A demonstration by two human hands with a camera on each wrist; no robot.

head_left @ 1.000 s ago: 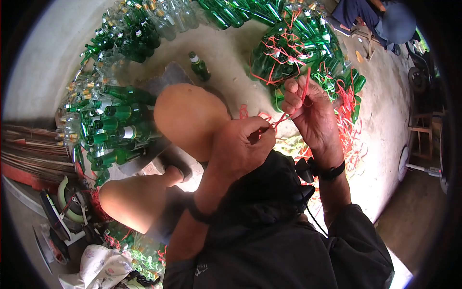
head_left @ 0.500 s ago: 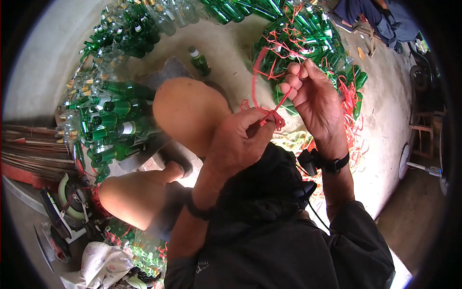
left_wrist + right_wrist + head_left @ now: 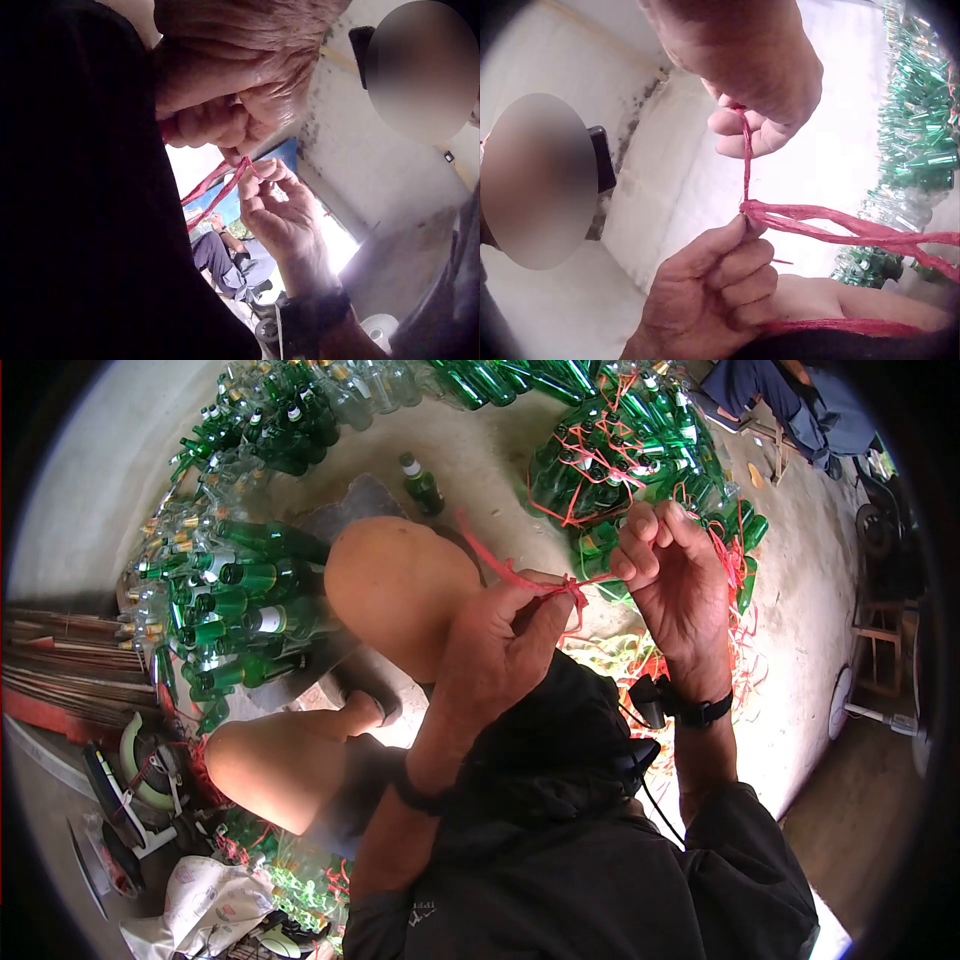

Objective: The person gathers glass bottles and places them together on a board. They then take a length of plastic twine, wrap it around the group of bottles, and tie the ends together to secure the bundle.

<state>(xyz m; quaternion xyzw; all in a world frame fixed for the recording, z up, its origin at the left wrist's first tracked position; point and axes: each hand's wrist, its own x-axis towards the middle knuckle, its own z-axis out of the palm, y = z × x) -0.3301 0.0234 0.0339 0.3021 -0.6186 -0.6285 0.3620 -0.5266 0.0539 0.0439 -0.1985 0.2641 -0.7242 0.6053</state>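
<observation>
Red plastic twine runs between the two hands in front of the black jacket. My left hand pinches it between thumb and curled fingers, right beside a small knot seen in the right wrist view. From that knot a doubled length trails away to the side. Higher and to the right, my right hand pinches a single strand, which is pulled straight between the hands. In the left wrist view, the right fingertips stand close to the left hand, with two red strands hanging beside them.
Green bottles lie stacked at the left. A bundle of bottles netted in red twine stands ahead, with one upright bottle on the floor. Loose red twine lies at the right. Another person sits at the far right.
My right hand has moved up, then outward to the right, drawing the strand straight. A loose twine end has swung over to the left of my left hand, which stays nearly in place.
</observation>
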